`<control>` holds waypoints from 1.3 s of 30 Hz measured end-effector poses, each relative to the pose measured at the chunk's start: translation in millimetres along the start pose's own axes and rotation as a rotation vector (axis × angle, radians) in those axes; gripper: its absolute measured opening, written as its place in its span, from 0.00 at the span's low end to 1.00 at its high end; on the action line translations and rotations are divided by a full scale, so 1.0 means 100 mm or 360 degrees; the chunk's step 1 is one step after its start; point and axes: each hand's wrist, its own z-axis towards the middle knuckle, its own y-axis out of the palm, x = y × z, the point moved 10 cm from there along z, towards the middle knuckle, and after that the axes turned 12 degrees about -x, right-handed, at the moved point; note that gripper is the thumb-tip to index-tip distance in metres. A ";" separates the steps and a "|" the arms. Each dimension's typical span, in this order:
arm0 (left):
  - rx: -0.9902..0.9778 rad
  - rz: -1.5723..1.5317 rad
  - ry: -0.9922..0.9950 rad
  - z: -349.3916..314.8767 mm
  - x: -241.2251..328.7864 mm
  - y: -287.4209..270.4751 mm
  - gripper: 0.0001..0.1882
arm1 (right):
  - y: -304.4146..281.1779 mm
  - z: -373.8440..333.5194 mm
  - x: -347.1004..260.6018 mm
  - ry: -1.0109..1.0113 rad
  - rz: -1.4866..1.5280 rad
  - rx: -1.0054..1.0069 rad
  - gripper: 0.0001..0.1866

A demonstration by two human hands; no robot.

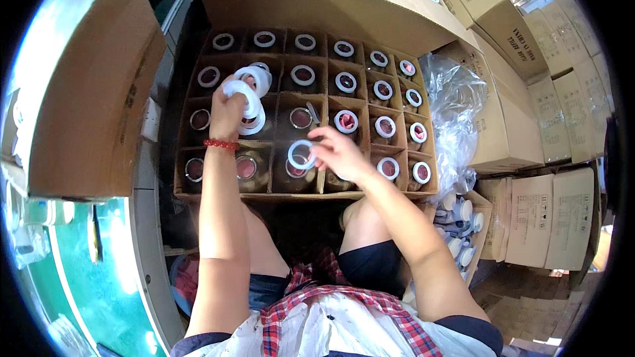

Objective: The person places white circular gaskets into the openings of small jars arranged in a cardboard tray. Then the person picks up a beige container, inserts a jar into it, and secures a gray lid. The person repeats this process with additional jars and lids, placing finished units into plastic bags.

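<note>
Your left hand [228, 111] grips round white plastic rings [250, 96], overlapping beyond counting; your right hand [338, 152] pinches one white ring [290, 154].

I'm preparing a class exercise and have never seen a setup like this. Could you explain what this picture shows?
There is no machine: a person works with two bare hands. A wide fisheye camera on their head looks down, so straight edges bend near the rim.

In front is an open cardboard box, divided into cells holding round-mouthed containers. Many mouths carry white rings; some nearer the person do not. Clear plastic lies to the right of it.

The left hand holds several loose white rings. The right hand holds a single white ring above a front-row container, its grip on the ring's right edge.
</note>
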 end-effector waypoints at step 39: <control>0.0259 -0.1037 -0.0071 -2.62 -0.59 -0.43 0.11 | 0.85 -0.17 -0.17 -0.0308 -0.1833 -0.0012 0.11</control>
